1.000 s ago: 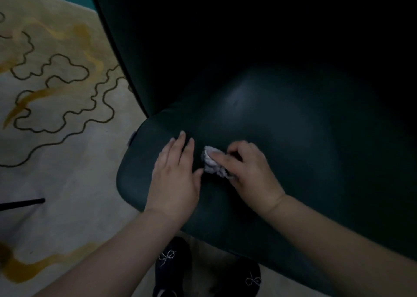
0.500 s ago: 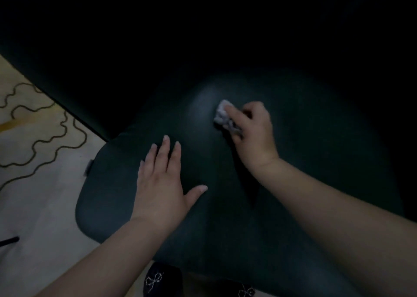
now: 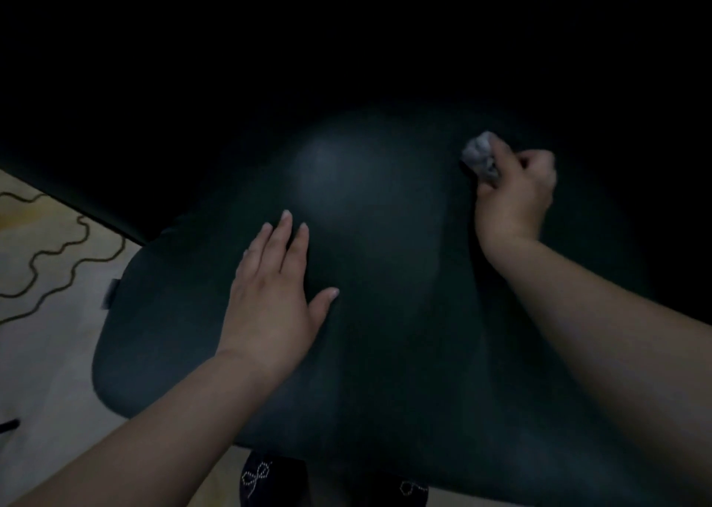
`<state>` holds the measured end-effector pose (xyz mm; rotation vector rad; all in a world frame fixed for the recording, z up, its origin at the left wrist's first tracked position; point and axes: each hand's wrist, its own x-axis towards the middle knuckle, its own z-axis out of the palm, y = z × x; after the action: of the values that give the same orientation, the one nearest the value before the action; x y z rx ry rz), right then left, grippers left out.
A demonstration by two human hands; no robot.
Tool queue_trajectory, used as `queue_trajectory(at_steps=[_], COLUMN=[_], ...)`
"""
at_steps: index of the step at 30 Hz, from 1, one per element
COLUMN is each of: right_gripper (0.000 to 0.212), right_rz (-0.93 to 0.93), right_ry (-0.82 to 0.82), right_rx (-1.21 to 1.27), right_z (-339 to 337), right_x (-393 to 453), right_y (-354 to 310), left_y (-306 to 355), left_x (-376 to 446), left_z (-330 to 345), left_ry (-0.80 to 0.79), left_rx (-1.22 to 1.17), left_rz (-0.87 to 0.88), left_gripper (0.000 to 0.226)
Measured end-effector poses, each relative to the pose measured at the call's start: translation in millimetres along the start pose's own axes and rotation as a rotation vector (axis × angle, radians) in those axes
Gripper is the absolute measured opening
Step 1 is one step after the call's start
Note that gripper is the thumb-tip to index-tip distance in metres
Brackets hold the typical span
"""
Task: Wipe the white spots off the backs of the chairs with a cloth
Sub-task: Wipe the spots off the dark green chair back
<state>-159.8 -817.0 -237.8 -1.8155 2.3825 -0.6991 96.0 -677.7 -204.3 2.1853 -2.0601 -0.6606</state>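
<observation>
Cloth (image 3: 479, 154) pinched in right hand (image 3: 514, 194)

I find no readable text, label, brand or number anywhere in view. A small grey tag (image 3: 112, 293) sits on the left edge of the dark chair back (image 3: 385, 314), too blurred for me to read. The shoes (image 3: 266, 479) carry only a beaded bow pattern, no lettering.
</observation>
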Motion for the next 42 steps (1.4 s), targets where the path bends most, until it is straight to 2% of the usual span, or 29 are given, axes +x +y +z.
queue_trajectory(at_steps=[2,3,5,10,13,14,18,20,27,35,42], right_gripper=[0.029,0.024,0.019,0.060,0.066,0.064,0.065,0.061,0.046,0.041,0.038], right_rz=[0.039,0.077,0.030,-0.315,-0.448,-0.407,-0.031,0.043,0.035,0.024,0.090], right_ry=[0.031,0.019,-0.069,-0.302,-0.372,-0.362,-0.306,-0.322,-0.368,-0.309,-0.333], right_rx=[0.001,0.047,0.116,0.216,0.167,0.156,0.125,0.184,0.448,0.584,0.642], right_z=[-6.4,-9.8,-19.3,-42.8,-63.9,-69.2,-93.1,-105.3,-189.2,-299.4,-334.6], right_x=[-18.4,-29.4,-60.9,-158.0,-179.3,-178.5,-171.1,-168.4,-150.9,-129.0,-118.6], right_y=[13.9,15.5,10.7,-11.5,7.1,18.8,49.4,46.2,-30.7,-114.4,-182.7], left_y=[-0.8,-1.1,-1.1,1.1,4.0,5.0,7.9,9.3,19.9,26.4,-4.4], left_x=[-1.1,-2.1,-5.2,-16.7,-28.1,-32.1,-48.3,-56.7,-94.6,-149.9,-164.3], left_z=[0.7,1.1,1.7,3.4,3.7,3.3,-8.1,-21.3,-109.4,-227.2,-301.6], left_ry=[0.010,0.011,0.009,-0.012,-0.045,-0.057,-0.092,-0.097,-0.060,0.055,0.083], left_rx=[0.003,0.000,-0.008,0.021,0.027,0.037,0.108,0.144,0.217,0.227,0.236], left_rz=[0.012,0.016,0.019,0.033,0.047,0.057,0.092,0.091,0.040,-0.011,-0.005], left_gripper=[0.078,0.077,0.074,0.072,0.071,0.071,0.069,0.068,0.067,0.064,0.063])
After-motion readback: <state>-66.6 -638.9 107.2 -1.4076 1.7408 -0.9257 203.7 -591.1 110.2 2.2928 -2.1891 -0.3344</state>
